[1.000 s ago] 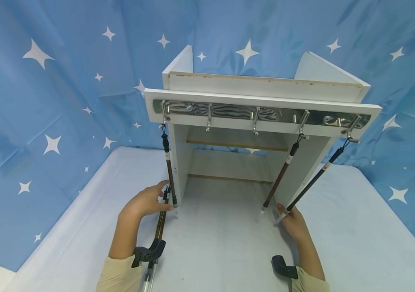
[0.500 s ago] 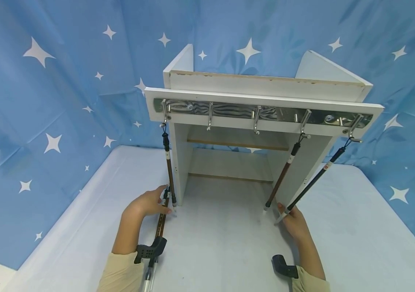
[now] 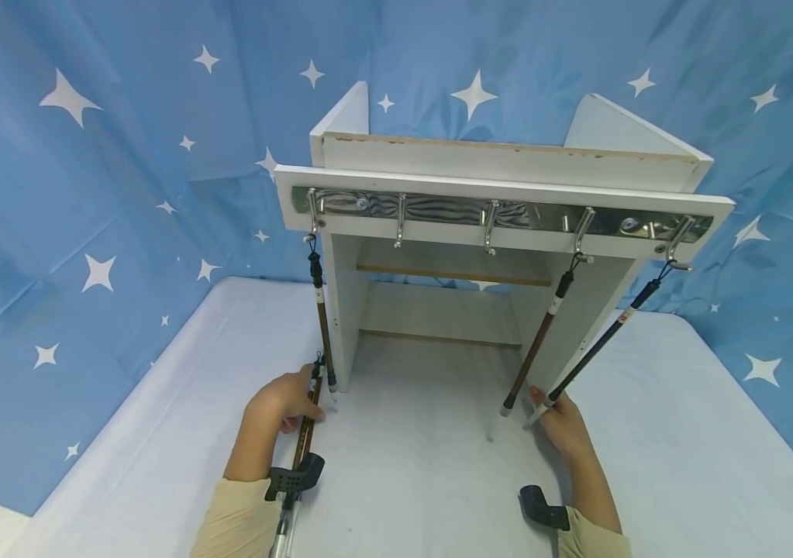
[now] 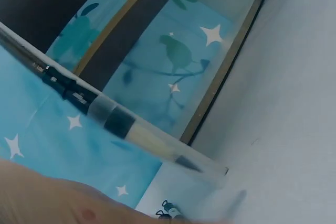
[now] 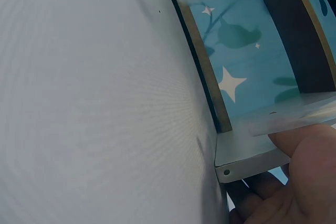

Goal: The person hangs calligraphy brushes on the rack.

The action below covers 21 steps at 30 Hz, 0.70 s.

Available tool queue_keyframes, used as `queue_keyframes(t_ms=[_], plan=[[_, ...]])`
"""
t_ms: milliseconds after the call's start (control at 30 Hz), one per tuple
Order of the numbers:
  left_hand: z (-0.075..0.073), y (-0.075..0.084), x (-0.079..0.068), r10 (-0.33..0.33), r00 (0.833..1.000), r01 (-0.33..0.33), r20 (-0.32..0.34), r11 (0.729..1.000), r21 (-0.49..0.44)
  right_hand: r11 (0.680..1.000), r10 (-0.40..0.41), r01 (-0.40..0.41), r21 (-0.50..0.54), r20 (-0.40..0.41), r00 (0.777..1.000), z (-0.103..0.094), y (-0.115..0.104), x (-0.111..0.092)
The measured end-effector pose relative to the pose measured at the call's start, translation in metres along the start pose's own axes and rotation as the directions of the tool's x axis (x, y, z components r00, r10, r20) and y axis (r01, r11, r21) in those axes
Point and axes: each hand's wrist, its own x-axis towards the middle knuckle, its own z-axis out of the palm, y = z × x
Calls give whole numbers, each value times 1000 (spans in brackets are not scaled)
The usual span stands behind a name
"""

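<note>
My left hand (image 3: 283,399) is over the calligraphy brushes (image 3: 305,442) lying on the table, thumb on one side and curled fingertips on the other, gripping at their upper handles. Close beside it hangs a capped calligraphy brush (image 3: 322,325) from the leftmost hook; its clear cap (image 4: 157,142) over pale bristles crosses the left wrist view. My right hand (image 3: 565,426) holds the lower front edge of the white wooden rack's right side panel (image 5: 252,163), thumb inside and fingers outside. Two more brushes hang at the right, a brown one (image 3: 539,345) and a black one (image 3: 605,345).
The white rack (image 3: 438,164) stands on the white-covered table (image 3: 424,480). A metal hook rail (image 3: 452,211) runs along its top front, with bare hooks (image 3: 401,221) in the middle. Behind hangs a blue star-patterned cloth (image 3: 159,139).
My left hand has come down from beside the hanging brush onto the lying brushes, its fingers drawing in. The hanging brown brush at the right swings slightly. My right hand stays put.
</note>
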Motion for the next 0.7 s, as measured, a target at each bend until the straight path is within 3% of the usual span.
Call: queue_keyframes(t_ms=[300, 500, 700], plan=[[4, 4, -2, 2, 999, 1, 46, 998, -56, 1000, -7, 7, 10, 3, 1000, -1, 0, 0], [1, 4, -4, 25, 1000, -24, 13, 999, -37, 1000, -1, 1, 11, -5, 1000, -1, 0, 1], [-9, 3, -6, 79, 996, -77, -38, 996, 44, 1000, -8, 8, 17, -5, 1000, -1, 1, 2]])
